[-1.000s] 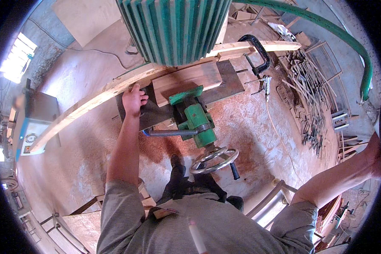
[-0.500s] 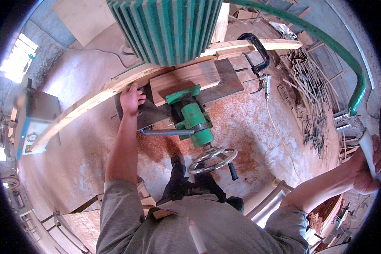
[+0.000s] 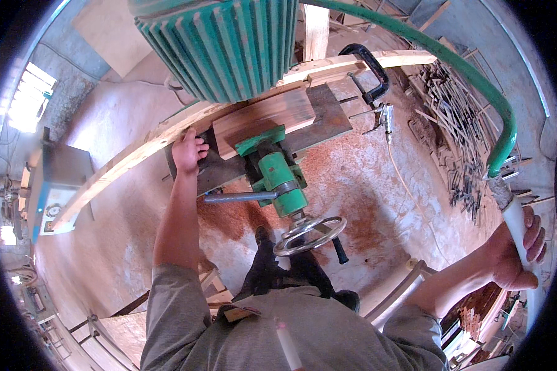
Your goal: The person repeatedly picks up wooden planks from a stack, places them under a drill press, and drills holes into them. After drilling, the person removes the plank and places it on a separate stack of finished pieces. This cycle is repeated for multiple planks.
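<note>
My left hand presses flat on a long pale wooden plank that lies across the dark metal table of a woodworking machine. A ribbed green motor housing hangs over the plank. My right hand is far out to the right, closed around the white grip at the end of a long curved green lever. A shorter wood block rests on the table beside the plank.
A green machine body with a steel handwheel and a side rod stands before my legs. A black clamp grips the fence. Reddish sawdust covers the floor. Metal rods are piled at the right; a grey machine stands left.
My right hand has swung the green lever down and inward, so its grip now sits lower at the right. The left hand has stayed on the plank.
</note>
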The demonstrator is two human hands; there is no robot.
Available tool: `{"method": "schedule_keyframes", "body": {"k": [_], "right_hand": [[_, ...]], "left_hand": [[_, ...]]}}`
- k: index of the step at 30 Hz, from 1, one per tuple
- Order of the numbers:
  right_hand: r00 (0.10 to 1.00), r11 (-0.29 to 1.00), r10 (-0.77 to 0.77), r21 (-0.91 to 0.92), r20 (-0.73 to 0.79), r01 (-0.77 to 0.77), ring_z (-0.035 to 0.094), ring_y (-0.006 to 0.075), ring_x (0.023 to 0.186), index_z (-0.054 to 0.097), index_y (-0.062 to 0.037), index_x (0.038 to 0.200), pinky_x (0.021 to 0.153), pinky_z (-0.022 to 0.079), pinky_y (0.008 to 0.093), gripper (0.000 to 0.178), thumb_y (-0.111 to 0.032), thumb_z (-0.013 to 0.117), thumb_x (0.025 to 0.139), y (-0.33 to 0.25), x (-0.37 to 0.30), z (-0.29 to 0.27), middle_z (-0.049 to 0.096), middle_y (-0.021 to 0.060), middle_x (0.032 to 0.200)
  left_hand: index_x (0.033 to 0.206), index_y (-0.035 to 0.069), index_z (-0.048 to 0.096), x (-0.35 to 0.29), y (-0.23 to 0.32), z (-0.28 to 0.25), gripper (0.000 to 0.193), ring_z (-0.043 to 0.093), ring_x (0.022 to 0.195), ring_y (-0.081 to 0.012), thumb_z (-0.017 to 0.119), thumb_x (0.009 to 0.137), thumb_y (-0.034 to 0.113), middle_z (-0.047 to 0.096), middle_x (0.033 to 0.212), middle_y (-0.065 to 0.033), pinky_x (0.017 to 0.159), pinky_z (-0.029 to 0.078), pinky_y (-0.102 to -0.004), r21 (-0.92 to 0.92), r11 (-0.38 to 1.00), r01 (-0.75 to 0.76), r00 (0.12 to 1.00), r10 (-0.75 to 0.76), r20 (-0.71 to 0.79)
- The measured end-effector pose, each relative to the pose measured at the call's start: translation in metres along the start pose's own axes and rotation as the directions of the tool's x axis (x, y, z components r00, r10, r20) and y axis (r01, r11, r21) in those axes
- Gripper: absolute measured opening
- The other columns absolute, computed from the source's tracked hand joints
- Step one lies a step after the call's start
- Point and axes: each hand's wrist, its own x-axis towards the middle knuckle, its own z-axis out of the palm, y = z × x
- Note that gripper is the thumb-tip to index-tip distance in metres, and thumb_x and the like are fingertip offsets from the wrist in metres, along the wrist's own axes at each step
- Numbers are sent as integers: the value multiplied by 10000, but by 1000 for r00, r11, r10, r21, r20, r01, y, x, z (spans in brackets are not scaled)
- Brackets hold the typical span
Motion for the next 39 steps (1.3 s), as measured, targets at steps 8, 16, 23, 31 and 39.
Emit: {"method": "schedule_keyframes", "body": {"k": [8, 16, 23, 31, 39], "right_hand": [[998, 999, 38, -40, 57, -36, 413, 237, 926, 614, -169, 802, 903, 290, 434, 373, -385, 831, 590, 9, -39, -16, 526, -58, 747], [956, 928, 176, -364, 235, -81, 390, 310, 1145, 623, -211, 1093, 1061, 222, 547, 395, -500, 617, 823, 1, -71, -38, 535, 4, 1031], [964, 902, 221, -406, 149, -144, 379, 328, 1211, 587, -210, 1109, 1059, 238, 554, 407, -491, 636, 819, -4, -103, -65, 549, 9, 1097], [970, 894, 235, -405, 60, -192, 379, 363, 1249, 572, -176, 1086, 1070, 222, 532, 392, -418, 679, 797, 2, -141, -83, 562, 56, 1173], [965, 882, 255, -426, 69, -203, 426, 351, 1220, 585, -140, 1082, 1098, 193, 559, 361, -380, 646, 819, -14, -119, -79, 585, 87, 1140]], "left_hand": [[1011, -3, 540, -1, 0, 0, 379, 620, 602, -192, 572, 888, 354, 591, 819, -118, 476, 492, -281, -21, 1000, -6, 1000, 6, 13], [994, -16, 545, -2, 2, 1, 390, 625, 601, -191, 575, 877, 355, 600, 819, -123, 475, 498, -284, -2, 1000, 2, 1000, -2, -6], [1002, -7, 544, -3, 2, 0, 392, 632, 606, -199, 580, 870, 361, 598, 817, -120, 476, 502, -288, -6, 1000, -9, 1000, 9, 8], [1045, 0, 523, -1, 1, -2, 388, 631, 608, -202, 577, 874, 344, 590, 805, -118, 471, 502, -290, -12, 1000, 12, 1000, -11, 22], [1077, -8, 515, 2, 2, -4, 425, 639, 645, -215, 583, 863, 353, 597, 857, -144, 483, 508, -291, -51, 996, 70, 997, -69, 26]]}}
